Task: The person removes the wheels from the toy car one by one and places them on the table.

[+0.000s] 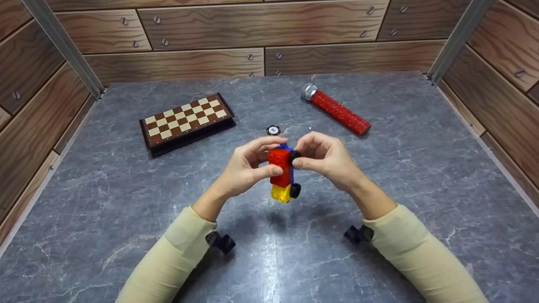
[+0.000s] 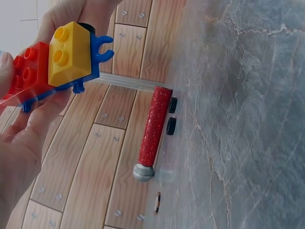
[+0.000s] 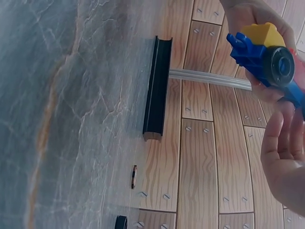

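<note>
Mid-assembly, by look of it: toy brick car [image 1: 283, 173] held in air above grey tabletop [image 1: 379, 252], nose down, yellow brick lowest. Left hand [image 1: 244, 168] curled round red brick, thumb and fingers clamping sides. Right hand [image 1: 326, 158] pinching black wheel [image 1: 294, 155] at upper end of car. Likely next: firm push or twist at wheel while left braces body. Both forearms raised, wrists bent inward. Loose wheels [image 2: 171, 114], red flashlight [image 1: 337, 110], chessboard [image 1: 185, 120] lying beyond.

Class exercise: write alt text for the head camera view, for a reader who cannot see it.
Two hands, left hand and right hand, hold a toy brick car of red, yellow and blue bricks above a grey marble table. Behind lie a folded chessboard, a red glitter tube and a small round disc.
</note>
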